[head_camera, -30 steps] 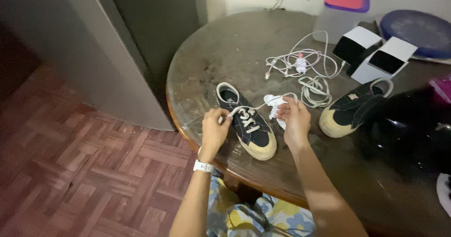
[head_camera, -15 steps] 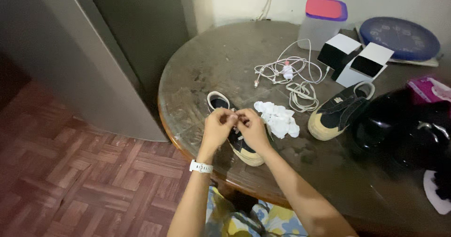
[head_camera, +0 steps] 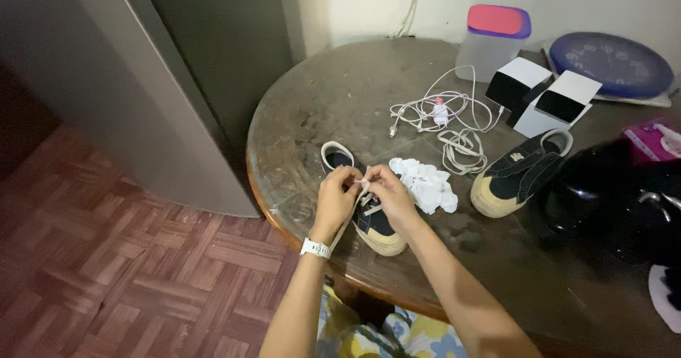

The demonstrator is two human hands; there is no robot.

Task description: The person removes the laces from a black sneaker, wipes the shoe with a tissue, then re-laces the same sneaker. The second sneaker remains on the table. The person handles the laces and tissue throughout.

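round wooden table (head_camera: 319, 95) | parquet floor (head_camera: 128, 287) | pale wall (head_camera: 369, 3) | dim light

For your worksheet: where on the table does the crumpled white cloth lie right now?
In the head view the crumpled white cloth lies on the round table, just right of the right hand and the near shoe, with the second shoe further right.

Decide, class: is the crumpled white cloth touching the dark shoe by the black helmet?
Apart. The head view shows bare table between the white cloth and that shoe.
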